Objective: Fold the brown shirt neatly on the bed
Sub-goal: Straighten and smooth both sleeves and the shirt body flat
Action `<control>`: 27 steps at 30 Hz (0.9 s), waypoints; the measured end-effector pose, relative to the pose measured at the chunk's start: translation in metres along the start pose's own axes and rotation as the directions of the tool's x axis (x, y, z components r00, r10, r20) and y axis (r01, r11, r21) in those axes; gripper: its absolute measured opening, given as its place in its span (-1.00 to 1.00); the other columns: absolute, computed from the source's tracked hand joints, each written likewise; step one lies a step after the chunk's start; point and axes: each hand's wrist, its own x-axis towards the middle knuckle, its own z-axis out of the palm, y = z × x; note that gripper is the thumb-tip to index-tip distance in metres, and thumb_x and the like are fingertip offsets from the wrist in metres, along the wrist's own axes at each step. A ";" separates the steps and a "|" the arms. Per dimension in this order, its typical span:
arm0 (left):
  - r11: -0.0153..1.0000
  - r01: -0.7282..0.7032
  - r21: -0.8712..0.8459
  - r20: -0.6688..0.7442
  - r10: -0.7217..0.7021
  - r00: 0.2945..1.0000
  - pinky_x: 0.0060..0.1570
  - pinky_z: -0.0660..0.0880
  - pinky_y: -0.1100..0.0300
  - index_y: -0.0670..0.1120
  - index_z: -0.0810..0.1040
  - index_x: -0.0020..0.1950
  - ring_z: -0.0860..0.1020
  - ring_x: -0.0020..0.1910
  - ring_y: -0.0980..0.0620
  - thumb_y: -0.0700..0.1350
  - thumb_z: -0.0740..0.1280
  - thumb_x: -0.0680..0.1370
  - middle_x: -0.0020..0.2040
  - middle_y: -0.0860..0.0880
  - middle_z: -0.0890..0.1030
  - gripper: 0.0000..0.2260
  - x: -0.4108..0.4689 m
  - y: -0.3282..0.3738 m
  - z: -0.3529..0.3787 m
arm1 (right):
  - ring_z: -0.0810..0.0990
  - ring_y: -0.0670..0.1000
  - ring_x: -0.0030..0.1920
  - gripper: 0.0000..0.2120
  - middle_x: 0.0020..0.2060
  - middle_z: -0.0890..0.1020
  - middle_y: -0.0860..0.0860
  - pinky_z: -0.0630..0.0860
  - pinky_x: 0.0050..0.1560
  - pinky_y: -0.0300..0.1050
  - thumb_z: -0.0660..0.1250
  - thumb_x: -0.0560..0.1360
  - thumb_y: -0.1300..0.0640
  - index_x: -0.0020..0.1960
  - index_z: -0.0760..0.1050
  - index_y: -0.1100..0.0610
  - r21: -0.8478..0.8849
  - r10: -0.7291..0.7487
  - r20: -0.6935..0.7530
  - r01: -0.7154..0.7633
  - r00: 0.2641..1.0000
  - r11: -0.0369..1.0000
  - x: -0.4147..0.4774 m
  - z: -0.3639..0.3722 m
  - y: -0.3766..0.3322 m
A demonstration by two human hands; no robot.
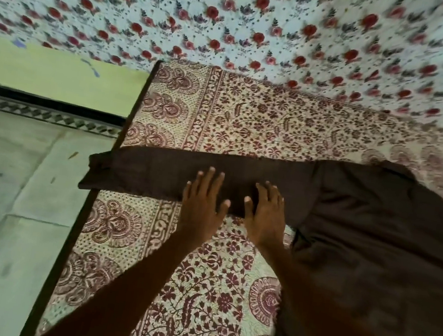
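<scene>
The brown shirt (pixel 374 246) lies spread on the bed's maroon-patterned cover (pixel 249 120), its body filling the right side. One long sleeve (pixel 151 172) stretches left across the cover, and its cuff hangs past the bed's left edge. My left hand (pixel 204 202) lies flat on the sleeve's near edge, fingers straight and spread. My right hand (pixel 264 211) presses flat beside it, closer to the shoulder. Neither hand grips the cloth.
The bed's dark wooden edge (pixel 74 232) runs down the left, with pale floor tiles (pixel 6 194) beyond it. A cloth with red roses (pixel 235 21) covers the far side. A green wall (pixel 56 76) stands at the left.
</scene>
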 end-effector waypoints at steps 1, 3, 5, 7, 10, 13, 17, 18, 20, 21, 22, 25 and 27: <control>0.997 -0.070 0.043 0.080 0.066 0.995 0.49 -0.03 -0.14 0.08 0.01 0.57 -0.01 0.57 -0.09 0.19 0.06 0.60 0.59 -0.01 0.02 -0.43 -0.007 0.009 0.012 | 0.18 0.18 0.51 -0.50 0.49 0.28 0.16 0.12 0.51 0.13 0.05 0.62 -0.09 0.47 0.27 0.12 -0.035 0.009 0.003 -0.009 1.000 0.999 -0.010 -0.006 0.013; 0.982 -0.126 0.139 0.177 0.100 0.979 0.48 0.01 -0.20 0.11 0.05 0.56 0.04 0.57 -0.11 0.21 -0.03 0.59 0.59 0.00 0.06 -0.46 -0.019 0.015 0.031 | 0.12 0.17 0.53 -0.46 0.52 0.21 0.13 0.08 0.51 0.11 0.05 0.61 -0.12 0.52 0.20 0.11 -0.102 0.045 0.056 -0.039 0.997 0.994 -0.026 -0.017 0.045; 0.981 -0.069 0.179 0.163 0.039 0.986 0.44 0.07 -0.29 0.09 0.21 0.53 0.14 0.54 -0.16 0.17 -0.08 0.58 0.57 -0.02 0.16 -0.48 -0.028 0.013 0.037 | 0.06 0.13 0.55 -0.41 0.56 0.10 0.10 0.04 0.53 0.06 0.13 0.62 -0.08 0.56 0.09 0.12 -0.078 0.063 0.209 -0.048 0.976 0.996 -0.035 -0.024 0.078; 0.978 0.027 0.205 0.103 -0.049 0.993 0.43 0.04 -0.30 0.07 0.27 0.50 0.16 0.53 -0.18 0.12 -0.01 0.60 0.55 -0.06 0.21 -0.52 -0.031 0.021 0.036 | 0.11 0.10 0.55 -0.40 0.56 0.11 0.07 0.12 0.52 0.00 0.22 0.60 0.02 0.55 0.11 0.13 0.053 0.004 0.289 -0.020 0.957 0.998 -0.042 -0.034 0.102; 0.974 0.163 0.158 0.080 -0.177 0.981 0.45 0.03 -0.24 -0.06 0.31 0.48 0.15 0.52 -0.20 0.04 0.18 0.58 0.53 -0.12 0.24 -0.53 -0.031 0.054 0.035 | 0.35 0.07 0.44 -0.51 0.48 0.30 0.05 0.33 0.41 -0.05 0.24 0.59 0.07 0.49 0.28 0.09 0.266 0.033 0.118 -0.064 0.993 0.962 -0.052 -0.057 0.117; 0.994 0.045 0.098 0.098 -0.055 0.994 0.45 0.16 -0.15 -0.09 0.33 0.46 0.23 0.47 -0.19 -0.04 0.28 0.53 0.50 -0.10 0.28 -0.50 -0.038 0.108 0.044 | 0.39 0.09 0.39 -0.57 0.41 0.39 0.08 0.33 0.37 -0.07 0.22 0.60 0.03 0.44 0.34 0.11 0.290 0.188 0.008 -0.182 0.982 0.939 -0.066 -0.079 0.142; 0.989 -0.146 0.008 0.157 0.143 0.977 0.42 0.25 -0.05 -0.02 0.32 0.47 0.28 0.45 -0.14 0.00 0.27 0.54 0.50 -0.05 0.28 -0.50 -0.068 0.180 0.081 | 0.26 0.17 0.47 -0.42 0.47 0.32 0.09 0.28 0.44 0.13 0.13 0.54 -0.17 0.48 0.27 0.06 -0.017 0.156 0.009 -0.156 0.988 0.988 -0.105 -0.094 0.204; 0.988 -0.153 0.029 0.168 0.147 0.975 0.44 0.22 -0.06 0.00 0.28 0.49 0.24 0.48 -0.13 0.04 0.25 0.55 0.53 -0.04 0.25 -0.49 -0.083 0.188 0.096 | 0.16 0.16 0.52 -0.39 0.52 0.23 0.07 0.19 0.48 0.18 0.10 0.54 -0.22 0.52 0.20 0.01 -0.096 0.145 0.048 -0.140 0.988 0.985 -0.121 -0.094 0.219; 0.985 -0.142 0.093 0.185 0.123 0.975 0.48 0.13 -0.09 0.05 0.16 0.55 0.11 0.54 -0.10 0.13 0.16 0.58 0.57 -0.03 0.13 -0.45 -0.115 0.188 0.120 | -0.04 0.14 0.57 -0.35 0.57 0.03 0.02 0.00 0.51 0.22 0.02 0.55 -0.31 0.56 0.01 -0.09 -0.191 0.126 0.148 -0.097 0.981 0.977 -0.151 -0.089 0.239; 0.985 -0.125 0.122 0.184 0.101 0.978 0.50 0.08 -0.10 0.07 0.08 0.57 0.06 0.56 -0.08 0.18 0.10 0.60 0.59 -0.02 0.06 -0.44 -0.130 0.184 0.128 | -0.12 0.13 0.57 -0.34 0.58 -0.05 0.02 -0.06 0.52 0.24 -0.03 0.55 -0.34 0.57 -0.07 -0.13 -0.210 0.113 0.188 -0.072 0.976 0.975 -0.166 -0.085 0.248; 0.983 -0.101 0.151 0.171 0.075 0.982 0.51 0.03 -0.09 0.08 0.02 0.58 0.03 0.57 -0.06 0.21 0.04 0.61 0.60 -0.01 0.01 -0.43 -0.143 0.179 0.135 | -0.17 0.14 0.57 -0.33 0.58 -0.11 0.02 -0.10 0.51 0.27 -0.07 0.55 -0.36 0.57 -0.12 -0.14 -0.222 0.091 0.208 -0.044 0.974 0.974 -0.178 -0.079 0.254; 0.974 -0.051 0.223 0.123 0.024 0.992 0.52 0.03 -0.09 0.08 -0.03 0.58 0.04 0.57 -0.07 0.23 -0.06 0.62 0.60 -0.04 0.02 -0.45 -0.165 0.171 0.136 | -0.20 0.16 0.56 -0.32 0.58 -0.14 0.03 -0.13 0.50 0.30 -0.08 0.55 -0.37 0.57 -0.13 -0.12 -0.234 0.047 0.181 -0.004 0.982 0.972 -0.196 -0.065 0.266; 0.966 -0.047 0.255 0.118 0.017 0.993 0.51 0.04 -0.10 0.07 -0.03 0.58 0.02 0.57 -0.07 0.21 -0.08 0.63 0.59 -0.05 0.05 -0.46 -0.176 0.168 0.134 | -0.18 0.16 0.56 -0.32 0.58 -0.11 0.05 -0.13 0.50 0.30 -0.04 0.56 -0.35 0.58 -0.09 -0.09 -0.226 0.036 0.148 -0.002 0.988 0.974 -0.196 -0.061 0.268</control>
